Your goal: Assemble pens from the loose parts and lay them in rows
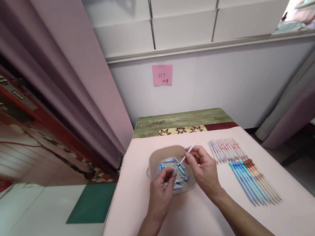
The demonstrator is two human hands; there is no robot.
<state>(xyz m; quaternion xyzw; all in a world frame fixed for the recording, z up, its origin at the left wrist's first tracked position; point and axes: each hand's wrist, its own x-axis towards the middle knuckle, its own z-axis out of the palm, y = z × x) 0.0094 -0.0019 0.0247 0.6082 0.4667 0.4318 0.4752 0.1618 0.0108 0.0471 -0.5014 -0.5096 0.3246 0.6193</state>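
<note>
Above a beige bin (156,153), my two hands bring two thin pieces together. My right hand (205,169) pinches a slim white pen refill (191,148), tilted up to the right. Between the fingertips of my left hand (161,194) is a small greyish pen piece (176,170), which meets the refill's dark lower end; whether one is inside the other I cannot tell. Inside the bin lie loose blue pen barrels (168,160), a blue cap piece (186,178) and small bits too tiny to name.
To the right lie a row of blue pens (247,183), brown-topped pens (263,181) and a row of clear-looking pens or refills (227,150). Pale pink cloth (216,225) covers the table. A pink note (163,75) hangs on the wall behind.
</note>
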